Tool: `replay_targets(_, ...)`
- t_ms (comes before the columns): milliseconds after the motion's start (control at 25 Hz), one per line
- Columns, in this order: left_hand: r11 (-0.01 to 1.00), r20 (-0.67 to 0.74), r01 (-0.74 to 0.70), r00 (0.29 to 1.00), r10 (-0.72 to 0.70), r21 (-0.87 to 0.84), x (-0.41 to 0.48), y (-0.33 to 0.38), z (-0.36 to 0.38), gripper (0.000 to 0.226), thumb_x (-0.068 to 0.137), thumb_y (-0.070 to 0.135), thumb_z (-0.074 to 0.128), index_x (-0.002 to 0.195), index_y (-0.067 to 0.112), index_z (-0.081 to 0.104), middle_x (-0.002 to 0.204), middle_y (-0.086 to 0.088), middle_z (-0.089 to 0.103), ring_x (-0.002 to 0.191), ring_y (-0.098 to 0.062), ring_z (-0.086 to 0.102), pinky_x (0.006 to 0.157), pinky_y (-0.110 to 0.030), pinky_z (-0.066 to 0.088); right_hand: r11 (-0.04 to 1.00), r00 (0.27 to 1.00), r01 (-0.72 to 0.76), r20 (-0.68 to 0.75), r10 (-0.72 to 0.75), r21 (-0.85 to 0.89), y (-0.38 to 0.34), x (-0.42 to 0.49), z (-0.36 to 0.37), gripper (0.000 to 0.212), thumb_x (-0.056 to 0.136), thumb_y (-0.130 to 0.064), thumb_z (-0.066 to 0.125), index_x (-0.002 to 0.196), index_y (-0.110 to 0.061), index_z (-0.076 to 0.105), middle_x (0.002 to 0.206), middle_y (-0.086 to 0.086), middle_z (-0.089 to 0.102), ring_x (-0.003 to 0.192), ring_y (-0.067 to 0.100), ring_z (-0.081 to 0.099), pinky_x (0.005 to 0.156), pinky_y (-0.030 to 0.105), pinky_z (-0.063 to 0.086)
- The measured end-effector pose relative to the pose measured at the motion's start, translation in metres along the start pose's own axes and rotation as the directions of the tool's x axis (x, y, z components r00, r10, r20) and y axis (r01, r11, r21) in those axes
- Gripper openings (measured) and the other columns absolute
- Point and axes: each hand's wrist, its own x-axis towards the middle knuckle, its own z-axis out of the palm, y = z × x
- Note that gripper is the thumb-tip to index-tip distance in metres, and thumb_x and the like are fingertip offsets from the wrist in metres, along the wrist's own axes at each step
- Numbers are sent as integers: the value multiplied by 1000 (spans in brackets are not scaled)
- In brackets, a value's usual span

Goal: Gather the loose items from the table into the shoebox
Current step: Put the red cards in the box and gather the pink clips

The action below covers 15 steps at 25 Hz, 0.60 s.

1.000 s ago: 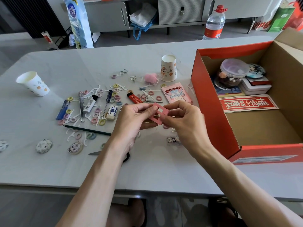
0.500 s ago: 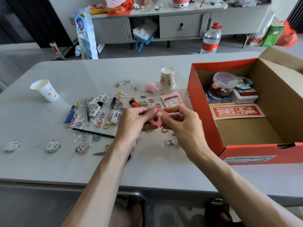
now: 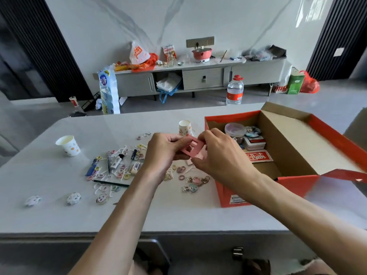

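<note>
**Pink card pinched between both hands, just left of the shoebox**

Far left of the fingers a paper cup (image 3: 68,145) stands upright on the table (image 3: 59,219). Between it and the left fingers lies a scatter of loose items (image 3: 119,169): small coloured rings, white picks, a screwdriver (image 3: 132,157) and a pencil (image 3: 111,183). Many are too small to name, and the left forearm covers those nearest it.

The left hand (image 3: 164,153) has its fingers curled, with thumb and fingertips pinching the lower left end of the pink card (image 3: 191,148). The card is held up off the table, a flat piece with rectangular windows. Its long axis is tilted from lower left to upper right, and both ends are hidden under fingers.

The right hand (image 3: 216,157) curls over the upper right end and pinches it. Which fingertips touch is hard to make out. A second cup (image 3: 185,127) shows behind the fingers, partly hidden, and keychains (image 3: 195,182) lie on the table below them.

Right of the right fingers sits the open shoebox (image 3: 230,118). The right wrist crosses its near corner and its right edge is blurred.
</note>
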Motion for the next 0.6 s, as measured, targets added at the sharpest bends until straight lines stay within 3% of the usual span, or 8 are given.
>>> replay_targets(80, 999, 13, -22, 1000, 22, 26, 4, 11, 21, 17, 88, 18, 72, 92, 2, 78, 80, -21, 74, 71, -29, 72, 64, -30, 60, 996, 1000, 0, -3, 0, -90, 12, 2, -17, 43, 78, -39, 71, 111, -14, 59, 102, 1, 60, 84, 18, 58, 67, 26, 45)
replay_targets(200, 998, 23, -11, 1000, 10, 57, 19, 17, 52, 20, 86, 20, 74, 91, 1, 78, 78, -17, 75, 70, -28, 74, 65, -30, 61, 993, 999, -39, 8, 41, -113, 35, 10, -31, 39, 75, -36, 72, 103, -12, 61, 95, 1, 62, 78, 17, 59, 67, 30, 52)
replay_targets(360, 995, -33, 96, 995, -96, 29, 65, 4, 82, 26, 97, 23, 61, 95, -1, 71, 84, -15, 75, 67, -24, 72, 58, -29, 56, 967, 963, -251, 111, 245, 40, 91, 42, -24, 28, 71, -34, 77, 86, -11, 71, 81, -1, 70, 65, 11, 65, 60, 32, 59)
replay_targets(480, 927, -143, 132, 986, -87, 350, 96, -27, 91, 23, 99, 22, 49, 86, 12, 66, 83, -8, 69, 69, -25, 64, 67, -43, 55, 920, 907, -387, 203, 368, 63, 131, 59, 12, 22, 75, -29, 75, 82, -10, 68, 78, 2, 70, 61, 12, 66, 50, 27, 56)
replay_targets(560, 886, -101, 167, 986, -136, 432, 103, -50, 94, 19, 99, 27, 51, 105, 14, 63, 86, -5, 66, 71, -24, 62, 75, -41, 57, 918, 892, -397, 237, 385, 2, 144, 64, 50, 20, 77, -25, 74, 70, -11, 61, 70, 4, 66, 57, 15, 63, 45, 23, 48)
replay_targets(600, 890, -61, 181, 983, -171, 419, 105, -61, 94, 27, 99, 30, 52, 120, 15, 59, 91, -4, 66, 71, -20, 63, 69, -34, 58, 916, 888, -401, 243, 391, -10, 149, 70, 69, 25, 79, -26, 72, 65, -11, 57, 66, 4, 63, 58, 17, 64, 47, 26, 49)
